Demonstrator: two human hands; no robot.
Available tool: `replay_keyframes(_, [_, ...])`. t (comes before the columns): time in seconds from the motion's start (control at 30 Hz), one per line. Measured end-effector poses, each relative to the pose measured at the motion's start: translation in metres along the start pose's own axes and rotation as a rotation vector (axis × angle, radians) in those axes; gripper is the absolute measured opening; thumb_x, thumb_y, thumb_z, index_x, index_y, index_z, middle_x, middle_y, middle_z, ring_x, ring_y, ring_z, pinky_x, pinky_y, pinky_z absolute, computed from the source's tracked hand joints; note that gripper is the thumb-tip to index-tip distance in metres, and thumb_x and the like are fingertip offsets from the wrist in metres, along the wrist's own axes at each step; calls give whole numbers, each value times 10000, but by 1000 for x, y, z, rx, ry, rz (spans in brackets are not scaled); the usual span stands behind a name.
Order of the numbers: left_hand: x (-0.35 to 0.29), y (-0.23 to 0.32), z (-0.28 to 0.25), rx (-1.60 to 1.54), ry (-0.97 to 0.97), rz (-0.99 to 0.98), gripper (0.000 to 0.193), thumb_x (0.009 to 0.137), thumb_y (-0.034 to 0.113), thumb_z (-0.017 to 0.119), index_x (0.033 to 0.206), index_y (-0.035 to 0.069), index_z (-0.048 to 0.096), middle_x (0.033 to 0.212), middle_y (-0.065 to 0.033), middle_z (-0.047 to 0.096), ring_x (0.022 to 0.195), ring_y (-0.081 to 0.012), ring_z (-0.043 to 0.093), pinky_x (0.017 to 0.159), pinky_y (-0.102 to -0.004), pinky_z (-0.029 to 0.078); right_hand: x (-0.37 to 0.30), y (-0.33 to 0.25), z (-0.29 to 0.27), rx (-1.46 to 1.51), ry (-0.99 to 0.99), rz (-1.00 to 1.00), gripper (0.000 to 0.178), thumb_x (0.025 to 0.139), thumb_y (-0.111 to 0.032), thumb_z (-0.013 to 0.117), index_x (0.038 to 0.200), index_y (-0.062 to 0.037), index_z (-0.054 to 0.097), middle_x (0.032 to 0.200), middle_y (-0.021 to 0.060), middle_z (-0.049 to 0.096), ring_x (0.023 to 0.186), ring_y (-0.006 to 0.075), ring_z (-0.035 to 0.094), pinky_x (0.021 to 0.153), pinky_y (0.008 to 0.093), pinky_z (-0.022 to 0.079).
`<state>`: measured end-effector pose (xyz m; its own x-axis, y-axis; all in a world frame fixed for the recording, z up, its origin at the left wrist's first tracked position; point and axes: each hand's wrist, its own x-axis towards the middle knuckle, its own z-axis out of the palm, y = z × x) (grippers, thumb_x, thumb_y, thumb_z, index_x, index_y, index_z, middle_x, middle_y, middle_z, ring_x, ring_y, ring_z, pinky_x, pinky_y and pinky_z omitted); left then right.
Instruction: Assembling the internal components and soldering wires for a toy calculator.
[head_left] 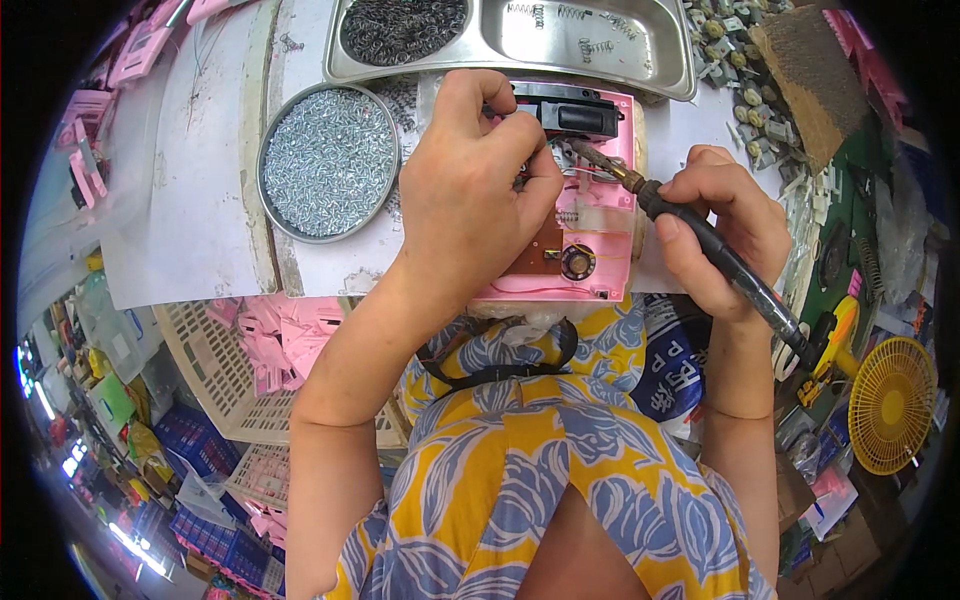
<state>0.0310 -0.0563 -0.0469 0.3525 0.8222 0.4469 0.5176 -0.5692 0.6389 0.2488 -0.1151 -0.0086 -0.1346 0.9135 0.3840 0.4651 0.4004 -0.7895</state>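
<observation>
A soldering iron (705, 232) with a black handle lies in my right hand (728, 215), whose fingers are wrapped round it. Its tip reaches left into a pink plastic housing (610, 255) on the table. My left hand (480, 175) is closed over the housing's left side, thumb and fingers pinched; what they hold, if anything, is hidden. A black plastic part (585, 118) sits along the housing's far end, just beyond the iron's tip. Nearer me in the housing are a brown circuit board (545, 250), a small round speaker (578, 262), thin wires and a coil spring (568, 215).
To the left stands a round dish (328, 163) full of small silvery screws. Behind is a metal tray (500, 62) with dark springs. Small grey parts (750, 110) are heaped at far right, near cardboard (815, 85). A basket (215, 370) of pink pieces and a yellow fan (893, 405) flank me.
</observation>
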Motion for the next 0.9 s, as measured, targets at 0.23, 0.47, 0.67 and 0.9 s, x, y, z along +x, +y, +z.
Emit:
replay_keyframes(0.23, [1, 1, 2, 38, 4, 1, 118, 717, 46, 748, 796, 42, 661, 970, -97, 543, 746, -240, 576, 654, -347, 494, -1, -3, -1, 8, 3, 41, 184, 726, -46, 758, 892, -14, 686, 727, 38, 607, 583, 114, 513, 534, 243, 387])
replay_keyframes(0.47, [1, 1, 3, 54, 8, 8, 113, 720, 44, 747, 790, 45, 657, 971, -98, 547, 763, -250, 591, 658, -356, 502, -12, -3, -13, 75, 25, -16, 205, 756, -52, 746, 922, 31, 660, 725, 67, 590, 601, 131, 482, 549, 264, 359])
replay_keyframes(0.67, [1, 0, 5, 83, 54, 60, 102, 716, 56, 727, 750, 25, 635, 1002, -103, 571, 747, -266, 627, 603, -374, 521, -23, -1, -23, 92, 88, -69, 219, 771, -40, 722, 960, 39, 643, 745, 79, 588, 637, 141, 475, 583, 281, 356])
replay_keyframes(0.9, [-2, 2, 2, 78, 30, 30, 123, 728, 48, 764, 820, 30, 684, 994, -110, 564, 798, -253, 607, 659, -339, 512, -34, -2, -30, 98, 127, 10, 238, 792, -42, 716, 998, 39, 629, 776, 74, 587, 660, 131, 483, 611, 267, 362])
